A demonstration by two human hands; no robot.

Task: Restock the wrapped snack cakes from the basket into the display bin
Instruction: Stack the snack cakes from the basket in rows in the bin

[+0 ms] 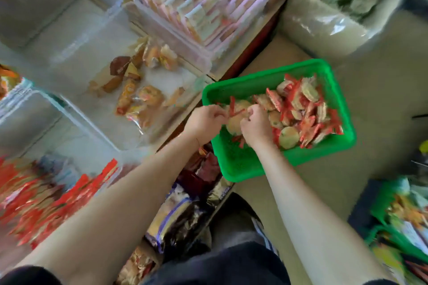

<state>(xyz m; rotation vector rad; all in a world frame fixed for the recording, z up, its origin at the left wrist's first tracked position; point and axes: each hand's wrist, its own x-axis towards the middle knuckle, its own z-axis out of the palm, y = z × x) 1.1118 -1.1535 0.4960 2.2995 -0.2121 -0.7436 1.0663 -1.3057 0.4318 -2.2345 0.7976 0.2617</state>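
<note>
A green plastic basket (245, 170) sits on the floor beside the shelf, with several round snack cakes in clear and red wrappers (301, 109) piled toward its far right side. Both hands reach into its near left part. My left hand (205, 121) pinches the red wrapper edge of a cake (236, 111). My right hand (256, 126) curls its fingers round cakes in the same bunch. At the lower left a clear display bin (46, 194) holds many packs in the same red wrappers, blurred.
Clear bins line the shelf: one with orange and brown snack packs (139, 90), one with pink and white packets (196, 7), two bare ones at left. A bag of green packs (342, 0) stands top right. Bagged goods (185, 203) hang below the shelf; another green basket (403, 222) sits right.
</note>
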